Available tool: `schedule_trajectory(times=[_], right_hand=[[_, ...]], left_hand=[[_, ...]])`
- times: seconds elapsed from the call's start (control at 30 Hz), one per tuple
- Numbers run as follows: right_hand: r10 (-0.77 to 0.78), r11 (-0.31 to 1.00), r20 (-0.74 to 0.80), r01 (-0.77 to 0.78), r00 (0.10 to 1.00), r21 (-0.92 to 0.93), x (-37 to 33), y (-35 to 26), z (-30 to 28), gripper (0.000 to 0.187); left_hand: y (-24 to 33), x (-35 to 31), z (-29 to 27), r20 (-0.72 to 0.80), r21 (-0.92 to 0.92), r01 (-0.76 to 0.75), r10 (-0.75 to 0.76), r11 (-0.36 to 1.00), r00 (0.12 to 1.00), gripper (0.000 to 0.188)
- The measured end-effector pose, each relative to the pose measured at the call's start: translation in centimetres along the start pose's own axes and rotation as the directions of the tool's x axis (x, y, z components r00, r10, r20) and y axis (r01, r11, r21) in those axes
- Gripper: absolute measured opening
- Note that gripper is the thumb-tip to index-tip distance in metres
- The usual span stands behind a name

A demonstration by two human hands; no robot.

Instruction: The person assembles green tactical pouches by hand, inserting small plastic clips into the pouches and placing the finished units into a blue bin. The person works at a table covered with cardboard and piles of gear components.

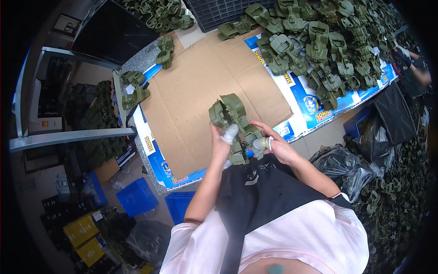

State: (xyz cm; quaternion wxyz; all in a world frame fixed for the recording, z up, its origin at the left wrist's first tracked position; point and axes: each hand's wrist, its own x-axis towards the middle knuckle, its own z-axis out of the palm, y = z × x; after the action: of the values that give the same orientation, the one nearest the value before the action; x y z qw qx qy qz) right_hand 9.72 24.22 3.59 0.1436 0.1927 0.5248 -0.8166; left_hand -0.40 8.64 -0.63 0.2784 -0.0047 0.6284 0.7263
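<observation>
Near the front edge of the table I hold an olive-green moulded plastic part (236, 108) with rounded, hollowed sections. It looks like a toy vehicle body, and whether it is one piece or two pressed together I cannot tell. My left hand (221, 140) is closed on its left side, the thumb wrapped in a white cover. On the right side my right hand (275, 145) grips its lower end, its thumb also covered in white. A small blue patch shows between the hands, too hidden to name. Beneath the part lies a flat brown cardboard sheet (191, 100).
Similar green parts (319, 43) lie heaped at the back right, and a few more (136, 95) sit along the left edge. A black crate (214, 13) stands at the back. A metal frame (73, 139) borders the left. Blue bins (137, 197) stand on the floor.
</observation>
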Motion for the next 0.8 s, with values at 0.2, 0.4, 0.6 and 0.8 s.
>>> schedule_trajectory(times=[0.2,0.4,0.6,0.8], right_hand=[[0.020,0.967,0.023,-0.025,1.000,0.253,0.2,0.4,0.1,0.056],[0.039,0.995,-0.014,-0.037,0.999,0.097,0.6,2.4,-0.1,0.062],[-0.173,0.949,-0.008,0.164,0.985,-0.268,0.8,3.5,1.6,0.072],[-0.099,0.759,0.117,0.151,0.988,-0.634,0.3,3.8,2.3,0.084]], left_hand=[[0.3,0.7,-0.8,0.051,0.048,0.092,-0.094,0.995,0.994,0.057],[1.0,0.6,-0.2,0.046,-0.068,0.182,-0.179,0.981,0.983,0.054],[-1.2,0.1,-0.4,-0.012,-0.150,0.099,-0.102,0.984,0.995,0.058],[-0.2,-0.2,-1.5,0.067,-0.070,0.107,-0.102,0.992,0.993,0.062]])
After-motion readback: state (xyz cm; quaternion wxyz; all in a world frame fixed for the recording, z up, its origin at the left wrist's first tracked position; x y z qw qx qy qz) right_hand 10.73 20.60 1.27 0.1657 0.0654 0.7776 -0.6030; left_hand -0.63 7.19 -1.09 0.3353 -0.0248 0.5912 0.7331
